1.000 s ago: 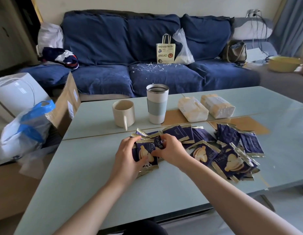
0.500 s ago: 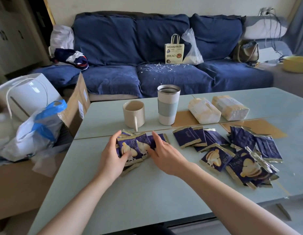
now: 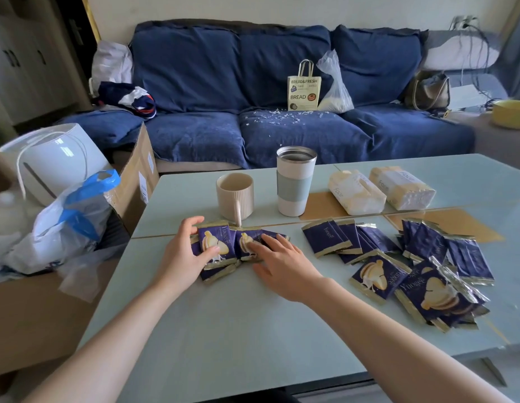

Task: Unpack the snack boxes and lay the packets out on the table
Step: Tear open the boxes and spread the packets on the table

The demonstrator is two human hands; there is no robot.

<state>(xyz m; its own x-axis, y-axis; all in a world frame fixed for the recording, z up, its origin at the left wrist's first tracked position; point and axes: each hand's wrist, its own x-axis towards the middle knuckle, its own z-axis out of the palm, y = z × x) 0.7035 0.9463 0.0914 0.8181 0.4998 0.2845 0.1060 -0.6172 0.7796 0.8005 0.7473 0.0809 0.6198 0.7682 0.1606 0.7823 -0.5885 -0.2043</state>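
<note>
The left hand (image 3: 184, 258) gripped a packet (image 3: 213, 247), long axis pointing away; the right hand (image 3: 282, 264) pressed flat-fingered on another.

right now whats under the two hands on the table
Under the left hand and right hand lies a small bunch of blue snack packets, overlapping, two showing cookie pictures. How many lie beneath those cannot be seen.

Glossy foil packets (image 3: 215, 245), smooth table (image 3: 229, 330)
</note>
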